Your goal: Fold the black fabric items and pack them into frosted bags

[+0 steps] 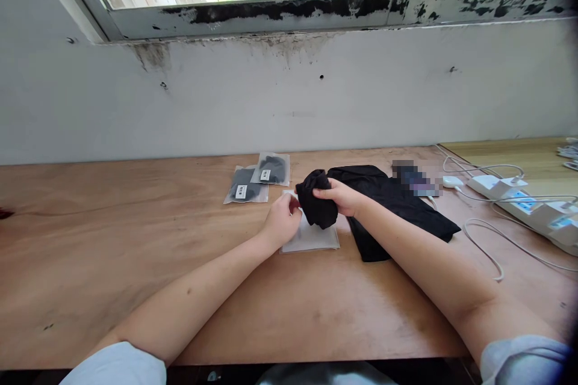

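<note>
Table spans the lower frame. Black cloth lies right of center – keep the right forearm from dragging it. Flat pale bags sit at center, below the bundle; labelled bags lie upper left of them. Black bundle is up at center, held in the fingers of the right hand. Grip should stay firm but not crushing, so folds stay compact. Left hand has fingertips drawn close at the bundle's left edge – can't tell what's between them. Light, steady fingertips suit thin material.
</note>
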Available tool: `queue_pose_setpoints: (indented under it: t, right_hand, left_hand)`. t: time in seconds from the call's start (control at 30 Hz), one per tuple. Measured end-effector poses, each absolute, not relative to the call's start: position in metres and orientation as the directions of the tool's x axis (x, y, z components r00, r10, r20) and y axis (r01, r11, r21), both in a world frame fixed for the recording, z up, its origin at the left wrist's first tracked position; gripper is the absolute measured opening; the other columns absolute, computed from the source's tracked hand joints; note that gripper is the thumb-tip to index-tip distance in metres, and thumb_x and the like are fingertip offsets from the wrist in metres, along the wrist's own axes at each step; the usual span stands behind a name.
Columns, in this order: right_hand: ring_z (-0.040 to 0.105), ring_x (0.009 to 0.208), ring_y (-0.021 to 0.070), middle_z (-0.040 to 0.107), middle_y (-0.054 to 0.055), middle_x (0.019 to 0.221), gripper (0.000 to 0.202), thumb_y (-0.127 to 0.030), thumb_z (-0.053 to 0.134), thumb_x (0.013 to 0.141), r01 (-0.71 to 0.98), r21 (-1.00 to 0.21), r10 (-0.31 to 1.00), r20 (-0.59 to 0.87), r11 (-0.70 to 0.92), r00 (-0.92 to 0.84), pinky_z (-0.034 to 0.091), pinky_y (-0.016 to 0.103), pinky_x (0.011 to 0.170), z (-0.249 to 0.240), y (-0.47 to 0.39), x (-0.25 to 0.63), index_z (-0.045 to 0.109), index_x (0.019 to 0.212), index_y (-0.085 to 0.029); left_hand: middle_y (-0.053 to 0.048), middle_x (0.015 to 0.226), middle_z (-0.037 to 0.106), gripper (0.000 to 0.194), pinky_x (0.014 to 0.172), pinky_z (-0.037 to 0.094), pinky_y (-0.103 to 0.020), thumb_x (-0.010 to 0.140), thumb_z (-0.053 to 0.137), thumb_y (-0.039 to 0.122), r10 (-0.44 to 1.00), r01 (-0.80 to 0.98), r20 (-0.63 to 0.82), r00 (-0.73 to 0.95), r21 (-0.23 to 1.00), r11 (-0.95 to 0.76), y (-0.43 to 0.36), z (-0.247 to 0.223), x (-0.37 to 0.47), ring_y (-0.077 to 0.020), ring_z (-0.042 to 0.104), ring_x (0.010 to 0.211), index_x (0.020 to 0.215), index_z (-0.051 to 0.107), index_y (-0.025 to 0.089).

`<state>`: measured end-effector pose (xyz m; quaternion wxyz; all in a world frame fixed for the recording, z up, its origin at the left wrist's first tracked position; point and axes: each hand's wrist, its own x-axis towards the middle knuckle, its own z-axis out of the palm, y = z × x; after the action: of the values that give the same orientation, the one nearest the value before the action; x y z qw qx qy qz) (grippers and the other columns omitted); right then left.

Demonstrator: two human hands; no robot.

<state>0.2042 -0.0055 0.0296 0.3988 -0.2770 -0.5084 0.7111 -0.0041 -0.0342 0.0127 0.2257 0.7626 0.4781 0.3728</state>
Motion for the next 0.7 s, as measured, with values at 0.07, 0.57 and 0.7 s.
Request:
queue_pose_setpoints:
  t: [0.07, 0.57, 0.7]
  right_hand:
    - [0.071, 0.096, 0.0241, 0.075, 0.009, 0.104, 0.04, -0.038, 0.083, 0.073, -0.34, -0.927, 0.872, 0.031, -0.156, -0.488, 0.055, 0.04, 0.095, 0.034, 0.001, 0.22, 0.069, 0.105, -0.017]
    - [0.074, 0.09, 0.0238, 0.076, 0.012, 0.098, 0.029, -0.037, 0.07, 0.085, -0.374, -0.9, 0.936, -0.091, -0.223, -0.341, 0.06, 0.034, 0.082, -0.001, 0.036, 0.272, 0.068, 0.103, -0.015]
    - [0.074, 0.088, 0.0241, 0.076, 0.014, 0.1, 0.032, -0.039, 0.068, 0.086, -0.341, -0.898, 0.918, -0.145, -0.278, -0.369, 0.062, 0.034, 0.077, 0.001, 0.035, 0.273, 0.068, 0.104, -0.013]
  left_hand:
    - [-0.009, 0.092, 0.066, 0.02, 0.077, 0.053, -0.037, 0.085, 0.051, 0.016, 0.874, 0.586, 0.341, 0.347, 0.648, -0.485, -0.042, 0.012, -0.003, -0.0223, 0.063, 0.085, 0.098, 0.065, 0.017]
    - [-0.012, 0.124, 0.062, 0.036, 0.1, 0.041, -0.051, 0.101, 0.042, 0.045, 0.68, 0.624, 0.153, 0.717, 0.296, -0.723, -0.062, 0.015, 0.013, -0.0312, 0.054, 0.119, 0.108, 0.071, 0.024]
    - [-0.011, 0.117, 0.059, 0.038, 0.096, 0.046, -0.043, 0.098, 0.049, 0.043, 0.642, 0.57, 0.198, 0.741, 0.321, -0.757, -0.059, 0.013, 0.027, -0.0273, 0.057, 0.108, 0.128, 0.062, 0.024]
